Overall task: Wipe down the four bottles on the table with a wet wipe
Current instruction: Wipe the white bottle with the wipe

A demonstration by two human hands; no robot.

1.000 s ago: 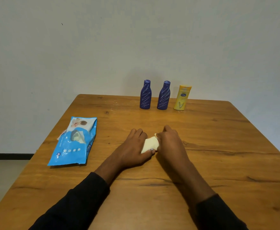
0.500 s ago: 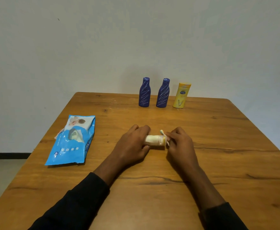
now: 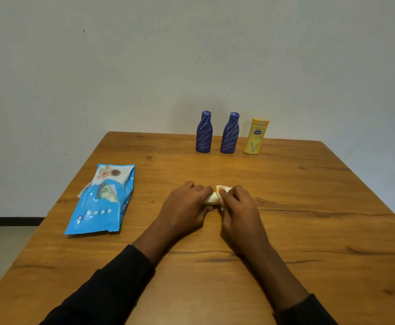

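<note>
1. I log a cream bottle (image 3: 211,198) lying mid-table (image 3: 309,207), with the left hand (image 3: 187,205) curled round it.
2. The right hand (image 3: 238,207) pinches the wet wipe (image 3: 221,204) against the bottle's right end.
3. A left blue bottle (image 3: 204,132), a right blue bottle (image 3: 229,133) and a yellow bottle (image 3: 256,137) stand upright along the far edge.
4. A wipe pack (image 3: 102,198) lies flat near the left edge.

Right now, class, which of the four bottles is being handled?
The small cream bottle, gripped between left hand and right hand; the blue bottles and yellow bottle stand untouched at the far edge.

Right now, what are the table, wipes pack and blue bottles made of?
Table: wood or wood-look laminate, matte; grain and knots. Wipes pack: thin plastic film, glossy; creased, printed. Left blue bottle and right blue bottle: probably plastic, satin; opaque, moulded.
</note>
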